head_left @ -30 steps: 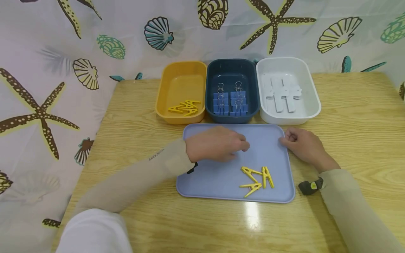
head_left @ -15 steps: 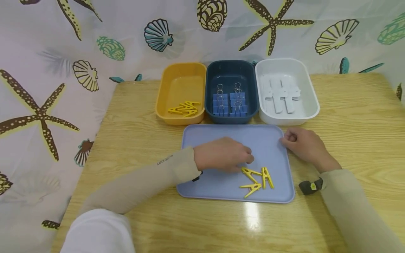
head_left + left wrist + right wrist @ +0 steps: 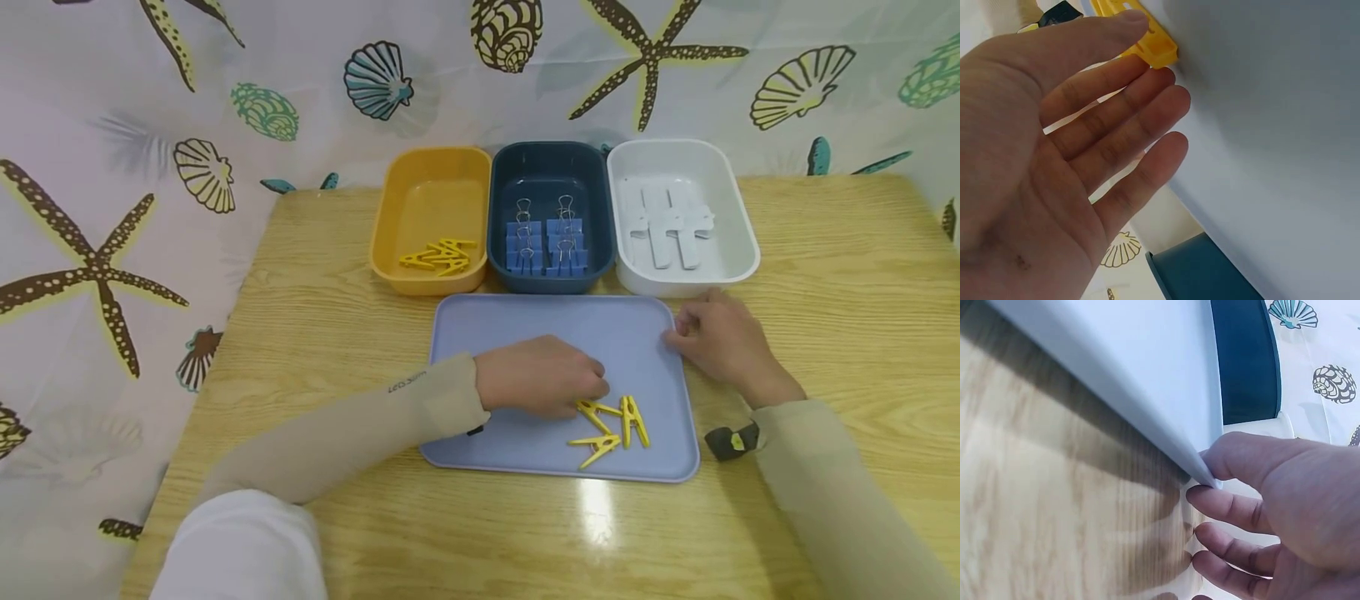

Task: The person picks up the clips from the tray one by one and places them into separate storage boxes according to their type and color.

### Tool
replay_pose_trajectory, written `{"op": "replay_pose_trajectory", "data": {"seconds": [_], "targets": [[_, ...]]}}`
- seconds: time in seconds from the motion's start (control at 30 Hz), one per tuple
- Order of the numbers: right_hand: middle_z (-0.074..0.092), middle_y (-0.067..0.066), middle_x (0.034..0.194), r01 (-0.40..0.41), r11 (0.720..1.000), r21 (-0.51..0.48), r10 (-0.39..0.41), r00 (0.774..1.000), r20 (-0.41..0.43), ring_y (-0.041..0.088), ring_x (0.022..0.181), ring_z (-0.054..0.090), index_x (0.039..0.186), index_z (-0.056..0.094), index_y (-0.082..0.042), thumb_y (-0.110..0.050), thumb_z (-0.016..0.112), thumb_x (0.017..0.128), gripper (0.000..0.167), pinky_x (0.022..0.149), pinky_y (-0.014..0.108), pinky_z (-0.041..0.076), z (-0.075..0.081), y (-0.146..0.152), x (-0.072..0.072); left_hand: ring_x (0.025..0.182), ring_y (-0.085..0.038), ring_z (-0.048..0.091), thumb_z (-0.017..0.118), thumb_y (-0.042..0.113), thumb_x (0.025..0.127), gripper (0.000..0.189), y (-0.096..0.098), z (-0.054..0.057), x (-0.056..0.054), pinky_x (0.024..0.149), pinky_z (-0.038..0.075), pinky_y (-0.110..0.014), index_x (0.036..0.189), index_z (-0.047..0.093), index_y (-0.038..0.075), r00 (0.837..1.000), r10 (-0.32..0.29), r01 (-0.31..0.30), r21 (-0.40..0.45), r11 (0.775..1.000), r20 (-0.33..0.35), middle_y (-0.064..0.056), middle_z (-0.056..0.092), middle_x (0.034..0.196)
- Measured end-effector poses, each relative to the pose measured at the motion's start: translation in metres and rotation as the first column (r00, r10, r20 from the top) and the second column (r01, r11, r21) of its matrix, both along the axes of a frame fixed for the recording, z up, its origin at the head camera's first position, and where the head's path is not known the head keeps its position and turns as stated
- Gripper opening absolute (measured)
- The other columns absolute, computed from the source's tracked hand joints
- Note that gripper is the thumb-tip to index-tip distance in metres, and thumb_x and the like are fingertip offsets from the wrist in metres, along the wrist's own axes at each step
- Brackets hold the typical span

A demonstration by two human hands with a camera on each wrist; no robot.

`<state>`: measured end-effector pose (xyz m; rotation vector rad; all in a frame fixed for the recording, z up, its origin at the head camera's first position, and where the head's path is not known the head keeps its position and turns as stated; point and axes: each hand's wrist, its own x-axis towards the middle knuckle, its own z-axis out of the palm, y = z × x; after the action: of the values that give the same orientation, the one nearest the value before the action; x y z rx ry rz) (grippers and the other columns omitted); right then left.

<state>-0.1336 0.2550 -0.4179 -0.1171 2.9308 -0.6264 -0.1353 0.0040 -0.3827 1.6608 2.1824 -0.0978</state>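
My left hand (image 3: 542, 377) is over the lavender tray (image 3: 510, 442). Its fingers are extended beside a yellow clothespin (image 3: 597, 414). In the left wrist view the thumb overlaps this clothespin (image 3: 1159, 47), with the index fingertip close by; I see no firm pinch. Two more yellow clothespins lie near it on the tray, one upright (image 3: 633, 421) and one slanted (image 3: 597, 447). At the tray's upper right corner my right hand (image 3: 723, 346) grips the rim between thumb and index finger, as the right wrist view shows; the other fingers curl loosely below.
Behind the tray stand three bins side by side. The yellow bin (image 3: 442, 196) has several yellow clothespins, the dark blue bin (image 3: 551, 171) has several blue binder clips, and the white bin (image 3: 738, 258) has several white clips. A seashell-patterned cloth (image 3: 450, 50) hangs behind the wooden table (image 3: 315, 250).
My left hand has moved right and toward the front of the tray, reaching the nearest clothespin. The right hand stays at the tray's corner, its fingers shifting slightly.
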Motion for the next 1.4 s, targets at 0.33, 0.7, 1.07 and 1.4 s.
{"op": "replay_pose_trajectory", "data": {"seconds": [0.33,0.7,1.07,1.4], "targets": [[0.049,0.026,0.118,-0.004,1.000,0.012,0.003,0.999,0.038,0.044,0.108,0.044,0.080,0.063,0.001,-0.020,0.067,0.082,0.022,0.091,0.058,0.039,0.0071,-0.0055,0.0018,0.076,-0.008,0.049,0.054,0.013,0.095,0.017,0.0058,-0.0067,0.0004,0.068,0.044,-0.023,0.105,0.068,0.019,0.999,-0.009,0.009,0.007,1.000,-0.032,0.006,0.060,0.092],[0.050,0.023,0.107,-0.006,0.999,0.031,0.003,0.996,0.090,0.039,0.098,0.045,0.082,0.063,0.000,-0.023,0.065,0.085,0.024,0.079,0.052,0.040,0.0086,-0.0061,0.0014,0.077,-0.009,0.049,0.051,0.014,0.098,0.019,0.0069,-0.0050,-0.0009,0.070,0.044,-0.024,0.106,0.068,0.017,0.999,0.007,-0.007,-0.011,1.000,-0.033,0.005,0.062,0.094],[0.049,0.022,0.105,-0.018,0.998,0.056,0.010,0.991,0.132,0.038,0.095,0.044,0.078,0.060,-0.004,-0.025,0.065,0.087,0.023,0.073,0.047,0.039,0.0064,-0.0044,0.0013,0.076,-0.009,0.049,0.050,0.015,0.098,0.020,0.0062,-0.0033,0.0004,0.068,0.044,-0.024,0.107,0.068,0.017,0.999,0.005,-0.005,0.000,1.000,-0.039,0.004,0.062,0.093],[0.049,0.022,0.109,-0.021,0.998,0.062,0.012,0.990,0.141,0.038,0.097,0.044,0.079,0.060,-0.005,-0.026,0.064,0.087,0.023,0.074,0.047,0.039,0.0074,-0.0021,0.0018,0.078,-0.010,0.051,0.050,0.015,0.098,0.023,0.0039,-0.0010,-0.0007,0.070,0.044,-0.023,0.114,0.067,0.017,0.999,0.025,-0.025,-0.025,0.999,-0.024,0.005,0.061,0.095]]}}
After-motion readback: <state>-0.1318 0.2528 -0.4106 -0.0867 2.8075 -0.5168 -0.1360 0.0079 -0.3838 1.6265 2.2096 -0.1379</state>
